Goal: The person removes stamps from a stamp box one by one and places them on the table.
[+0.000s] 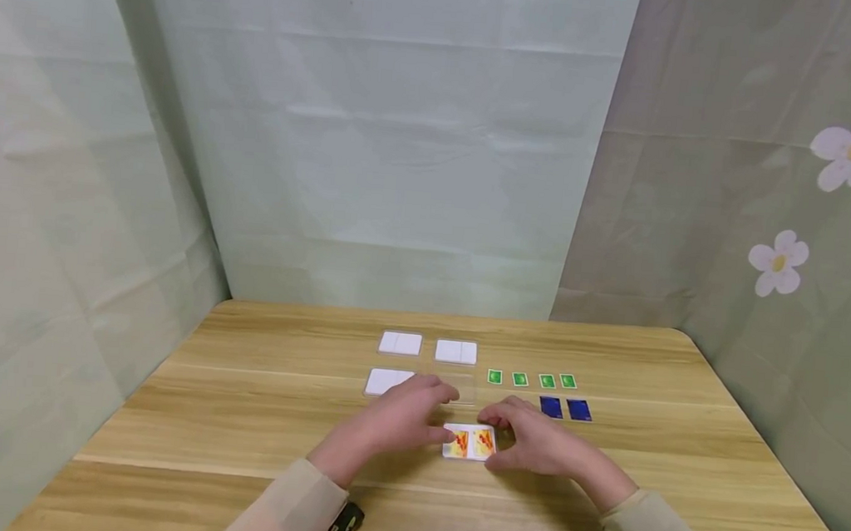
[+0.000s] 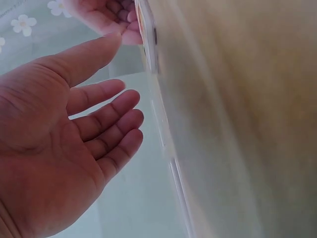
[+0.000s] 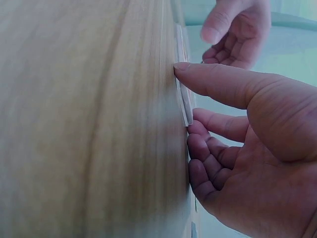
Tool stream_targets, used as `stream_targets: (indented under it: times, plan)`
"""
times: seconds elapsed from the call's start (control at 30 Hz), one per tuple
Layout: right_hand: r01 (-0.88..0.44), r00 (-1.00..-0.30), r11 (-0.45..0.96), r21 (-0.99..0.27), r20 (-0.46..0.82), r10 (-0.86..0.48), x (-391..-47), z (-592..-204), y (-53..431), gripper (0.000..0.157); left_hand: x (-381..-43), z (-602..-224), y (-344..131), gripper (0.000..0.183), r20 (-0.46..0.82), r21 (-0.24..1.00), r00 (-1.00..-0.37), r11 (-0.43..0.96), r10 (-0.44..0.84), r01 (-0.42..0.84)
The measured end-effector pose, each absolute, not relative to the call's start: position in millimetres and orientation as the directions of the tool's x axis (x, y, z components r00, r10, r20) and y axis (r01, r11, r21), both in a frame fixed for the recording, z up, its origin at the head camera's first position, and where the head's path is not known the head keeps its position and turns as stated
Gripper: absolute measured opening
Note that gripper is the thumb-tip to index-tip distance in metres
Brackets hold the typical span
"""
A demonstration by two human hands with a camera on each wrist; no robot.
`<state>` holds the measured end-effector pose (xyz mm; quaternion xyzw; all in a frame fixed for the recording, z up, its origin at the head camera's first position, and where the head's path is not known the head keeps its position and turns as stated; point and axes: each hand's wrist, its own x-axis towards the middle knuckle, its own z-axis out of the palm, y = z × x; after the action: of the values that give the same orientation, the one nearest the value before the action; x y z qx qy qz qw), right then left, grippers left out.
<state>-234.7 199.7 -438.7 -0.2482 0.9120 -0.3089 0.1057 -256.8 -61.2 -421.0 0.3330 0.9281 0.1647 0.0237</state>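
Note:
A white card (image 1: 470,443) with two orange-and-red pictures lies on the wooden table between the hands. My right hand (image 1: 541,441) holds its right end, with the thumb at the near edge and curled fingers at the far corner. The right wrist view shows that card edge-on (image 3: 185,101) against the thumb and forefinger. My left hand (image 1: 404,418) hovers at the card's left side, palm facing it, fingers loosely extended; its thumb overlaps the card in the head view. In the left wrist view the left hand (image 2: 74,124) has nothing in its grasp.
Beyond the hands lie white cards in clear holders (image 1: 400,343), (image 1: 456,352), (image 1: 386,381) and a bare clear holder (image 1: 467,385). Several small green cards (image 1: 520,380) form a row at right, with two dark blue cards (image 1: 552,407) nearer. Curtains surround the wooden table (image 1: 233,417).

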Motion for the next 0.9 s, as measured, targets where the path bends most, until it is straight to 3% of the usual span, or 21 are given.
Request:
stream_targets:
  times: [0.9]
  plan:
    - [-0.399,-0.849,0.674,-0.622,-0.026,-0.528,-235,-439,200,0.056,-247,-434,-66,0.066,0.019,0.370,-0.758,0.700,0.652,0.611]
